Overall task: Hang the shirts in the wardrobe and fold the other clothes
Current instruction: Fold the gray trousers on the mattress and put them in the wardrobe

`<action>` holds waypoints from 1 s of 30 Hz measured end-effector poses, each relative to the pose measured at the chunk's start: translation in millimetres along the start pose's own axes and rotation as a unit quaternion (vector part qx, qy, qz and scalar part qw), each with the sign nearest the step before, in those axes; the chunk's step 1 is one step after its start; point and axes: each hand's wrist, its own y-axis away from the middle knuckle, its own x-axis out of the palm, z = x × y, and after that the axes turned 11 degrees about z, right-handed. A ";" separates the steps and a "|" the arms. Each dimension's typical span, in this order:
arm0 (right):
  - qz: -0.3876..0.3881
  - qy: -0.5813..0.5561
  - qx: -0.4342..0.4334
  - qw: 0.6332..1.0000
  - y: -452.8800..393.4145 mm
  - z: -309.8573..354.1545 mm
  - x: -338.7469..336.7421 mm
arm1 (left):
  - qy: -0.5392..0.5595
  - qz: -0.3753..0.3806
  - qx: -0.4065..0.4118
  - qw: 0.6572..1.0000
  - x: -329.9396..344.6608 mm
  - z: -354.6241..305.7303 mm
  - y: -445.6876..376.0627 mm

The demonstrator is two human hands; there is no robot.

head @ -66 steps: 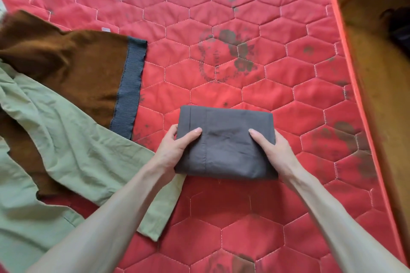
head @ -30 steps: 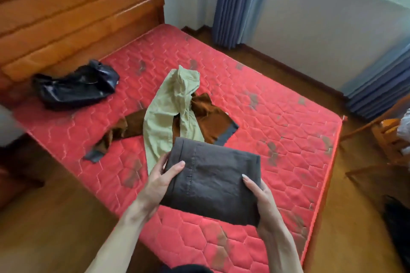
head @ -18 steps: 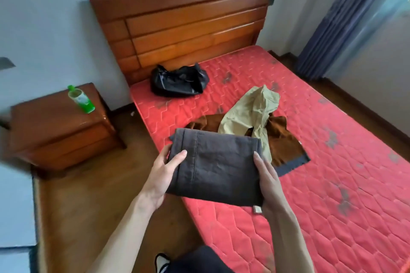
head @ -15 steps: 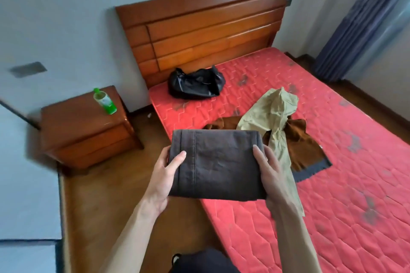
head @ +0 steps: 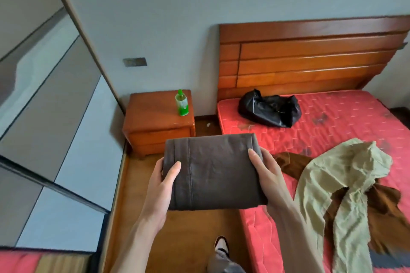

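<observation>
A folded dark grey garment (head: 213,170) is held flat in the air above the wooden floor beside the bed. My left hand (head: 160,184) grips its left edge, thumb on top. My right hand (head: 268,173) grips its right edge, thumb on top as well. On the red mattress (head: 332,117) to the right lie a crumpled pale green garment (head: 337,186) and a brown garment (head: 383,210) partly under it. The wardrobe (head: 48,117), with grey and pale blue door panels, stands along the left side.
A wooden nightstand (head: 158,122) with a green bottle (head: 182,103) stands between the wardrobe and the bed. A black bag (head: 269,107) lies on the mattress by the wooden headboard (head: 310,57). My shoe (head: 220,245) is on the floor strip below.
I lifted the folded grey garment off the mattress with both hands. The view has swung left from the bed toward the nightstand and wardrobe.
</observation>
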 end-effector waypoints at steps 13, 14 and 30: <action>0.099 -0.012 0.029 0.995 -173.4 27.8 82.2 | 0.034 -0.129 0.007 0.991 -66.9 -36.3 -122.8; 0.106 -0.016 0.032 0.994 -191.3 33.7 85.6 | 0.038 -0.132 0.003 0.990 -70.2 -45.0 -138.0; 0.208 -0.378 0.192 0.881 -385.0 81.7 209.5 | 0.143 -0.311 0.043 0.939 -152.5 -136.6 -276.9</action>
